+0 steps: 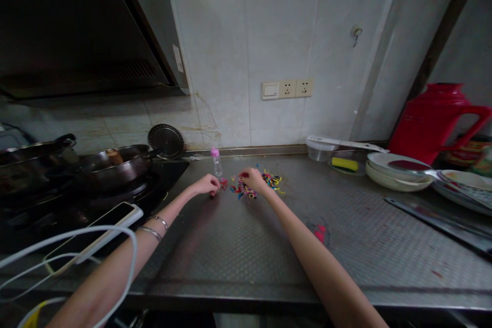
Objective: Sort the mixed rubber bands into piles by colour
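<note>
A loose pile of small, colourful hair ties [273, 181] is spread on the metal counter. My right hand [251, 178] is over the pile's left side, thumb and fingertips pinched together; I cannot make out what is between them. To its left, my left hand [206, 184] is closed with its fingers curled, a bit of dark red showing below the fingertips. Whether it holds that bit is unclear. A smaller group of red and pink hair ties [224, 183] lies beside this hand. Just behind stands a small clear bottle [217, 165] with a pink top.
At left are a stove with a pan [115, 166], a phone-like device [92, 238] and a white cable [132, 246] across my left forearm. A pink-red item [320, 232] lies right of my right forearm. Stacked bowls [395, 179] and a red jug [430, 123] stand at right.
</note>
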A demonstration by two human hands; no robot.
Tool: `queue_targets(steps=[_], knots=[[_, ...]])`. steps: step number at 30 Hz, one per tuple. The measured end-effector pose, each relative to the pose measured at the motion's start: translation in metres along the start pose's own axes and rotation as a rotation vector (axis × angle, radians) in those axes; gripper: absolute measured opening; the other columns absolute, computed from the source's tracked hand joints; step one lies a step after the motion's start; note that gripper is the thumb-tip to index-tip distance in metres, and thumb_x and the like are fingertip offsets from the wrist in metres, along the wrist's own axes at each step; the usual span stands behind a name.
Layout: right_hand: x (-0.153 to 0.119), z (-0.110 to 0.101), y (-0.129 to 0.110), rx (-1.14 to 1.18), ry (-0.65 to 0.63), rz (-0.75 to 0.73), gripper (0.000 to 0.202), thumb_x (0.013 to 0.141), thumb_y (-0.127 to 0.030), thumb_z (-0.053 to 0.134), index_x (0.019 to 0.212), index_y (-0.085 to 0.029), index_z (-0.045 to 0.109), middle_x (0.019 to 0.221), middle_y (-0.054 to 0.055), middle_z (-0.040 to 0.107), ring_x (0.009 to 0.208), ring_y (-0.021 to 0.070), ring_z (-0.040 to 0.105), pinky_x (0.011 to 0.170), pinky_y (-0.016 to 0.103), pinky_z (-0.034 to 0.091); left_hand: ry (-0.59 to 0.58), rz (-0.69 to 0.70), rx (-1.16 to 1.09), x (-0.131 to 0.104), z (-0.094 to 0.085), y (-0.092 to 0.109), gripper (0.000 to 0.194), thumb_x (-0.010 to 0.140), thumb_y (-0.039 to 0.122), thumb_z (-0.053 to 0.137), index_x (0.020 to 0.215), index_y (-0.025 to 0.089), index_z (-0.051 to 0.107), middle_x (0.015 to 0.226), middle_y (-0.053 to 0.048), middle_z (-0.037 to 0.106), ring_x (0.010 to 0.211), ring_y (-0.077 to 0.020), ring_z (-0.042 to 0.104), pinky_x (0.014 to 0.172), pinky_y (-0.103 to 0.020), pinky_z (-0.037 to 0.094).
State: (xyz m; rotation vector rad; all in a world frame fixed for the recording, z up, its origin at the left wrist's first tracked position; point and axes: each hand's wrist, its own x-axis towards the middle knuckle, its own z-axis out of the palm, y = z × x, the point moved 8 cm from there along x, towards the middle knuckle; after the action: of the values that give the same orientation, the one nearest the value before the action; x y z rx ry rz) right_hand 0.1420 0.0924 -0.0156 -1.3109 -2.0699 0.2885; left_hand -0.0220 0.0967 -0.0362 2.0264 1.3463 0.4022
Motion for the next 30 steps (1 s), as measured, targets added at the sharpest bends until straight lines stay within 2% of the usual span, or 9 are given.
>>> queue_targets(steps=[3, 6, 10, 13, 15, 19, 22, 26, 30], knots=[[-0.005, -0.033, 0.016, 0.053, 0.194, 0.009, 0.027, 0.071, -0.015, 0.048, 0.092, -0.017, 0.065, 0.093, 0.005, 0.064, 0.086, 0.0143, 0.056, 0.078, 0.024, 0.042, 0.097, 0.124, -0.312, -0.001, -0.009, 0.029, 0.025, 0.073, 0.015, 0.053, 0.097, 0.01, 0.059, 0.092, -0.01, 0.064, 0.078, -0.0128, 0.061, 0.068, -0.023, 0.048], [-0.011, -0.047, 0.031, 0.077, 0.265, 0.044, 0.027, 0.071, -0.015, 0.046, 0.091, -0.018, 0.065, 0.098, 0.005, 0.062, 0.089, 0.0144, 0.055, 0.081, 0.026, 0.042, 0.098, 0.109, -0.404, 0.001, -0.013, 0.039, 0.033, 0.076, 0.017, 0.051, 0.108, 0.011, 0.053, 0.106, -0.014, 0.06, 0.082, -0.0149, 0.061, 0.065, -0.024, 0.049], [-0.02, -0.049, 0.046, 0.063, 0.284, 0.1, 0.028, 0.07, -0.014, 0.045, 0.089, -0.017, 0.065, 0.093, 0.006, 0.062, 0.084, 0.0146, 0.056, 0.079, 0.027, 0.042, 0.219, -0.091, -0.107, 0.01, -0.03, 0.01, 0.025, 0.073, 0.015, 0.049, 0.094, 0.007, 0.06, 0.085, -0.011, 0.065, 0.071, -0.0159, 0.061, 0.054, -0.023, 0.046], [-0.025, -0.047, 0.051, 0.042, 0.271, 0.097, 0.027, 0.071, -0.015, 0.045, 0.088, -0.017, 0.066, 0.092, 0.006, 0.063, 0.084, 0.0145, 0.056, 0.079, 0.025, 0.042, 0.376, -0.165, 0.226, 0.013, -0.056, -0.018, 0.02, 0.066, 0.013, 0.054, 0.083, 0.01, 0.065, 0.08, -0.009, 0.065, 0.075, -0.0168, 0.06, 0.062, -0.022, 0.045], [-0.028, -0.047, 0.054, 0.03, 0.272, 0.097, 0.026, 0.072, -0.015, 0.045, 0.088, -0.016, 0.066, 0.091, 0.006, 0.063, 0.083, 0.0144, 0.056, 0.079, 0.024, 0.042, 0.432, -0.203, 0.337, 0.014, -0.069, -0.039, 0.019, 0.062, 0.012, 0.057, 0.079, 0.011, 0.065, 0.081, -0.009, 0.065, 0.079, -0.0176, 0.059, 0.065, -0.022, 0.044], [-0.03, -0.045, 0.058, 0.002, 0.257, 0.117, 0.026, 0.073, -0.015, 0.044, 0.087, -0.016, 0.066, 0.09, 0.006, 0.064, 0.084, 0.0148, 0.056, 0.079, 0.024, 0.041, 0.287, -0.217, 0.12, 0.021, -0.064, -0.078, 0.037, 0.063, 0.018, 0.055, 0.1, 0.012, 0.06, 0.081, -0.006, 0.064, 0.069, -0.0136, 0.059, 0.057, -0.019, 0.043], [-0.03, -0.043, 0.055, 0.0, 0.238, 0.102, 0.027, 0.072, -0.014, 0.043, 0.086, -0.016, 0.066, 0.089, 0.006, 0.064, 0.083, 0.0146, 0.057, 0.078, 0.023, 0.041, 0.18, -0.207, 0.156, 0.027, -0.055, -0.09, 0.044, 0.057, 0.012, 0.054, 0.101, 0.013, 0.058, 0.076, -0.002, 0.062, 0.062, -0.0113, 0.057, 0.051, -0.018, 0.04], [-0.03, -0.043, 0.048, 0.009, 0.232, 0.077, 0.028, 0.072, -0.013, 0.043, 0.085, -0.016, 0.067, 0.089, 0.006, 0.064, 0.084, 0.0145, 0.057, 0.078, 0.022, 0.041, 0.142, -0.189, 0.42, 0.032, -0.053, -0.085, 0.033, 0.051, 0.006, 0.054, 0.081, 0.013, 0.063, 0.066, 0.0, 0.06, 0.06, -0.0108, 0.055, 0.05, -0.016, 0.037], [-0.03, -0.041, 0.047, 0.003, 0.218, 0.093, 0.027, 0.072, -0.014, 0.044, 0.085, -0.017, 0.067, 0.089, 0.006, 0.065, 0.084, 0.0149, 0.057, 0.078, 0.022, 0.041, 0.182, -0.184, 0.462, 0.033, -0.052, -0.068, 0.024, 0.052, 0.004, 0.055, 0.073, 0.013, 0.064, 0.063, -0.001, 0.06, 0.06, -0.0112, 0.055, 0.053, -0.017, 0.038]])
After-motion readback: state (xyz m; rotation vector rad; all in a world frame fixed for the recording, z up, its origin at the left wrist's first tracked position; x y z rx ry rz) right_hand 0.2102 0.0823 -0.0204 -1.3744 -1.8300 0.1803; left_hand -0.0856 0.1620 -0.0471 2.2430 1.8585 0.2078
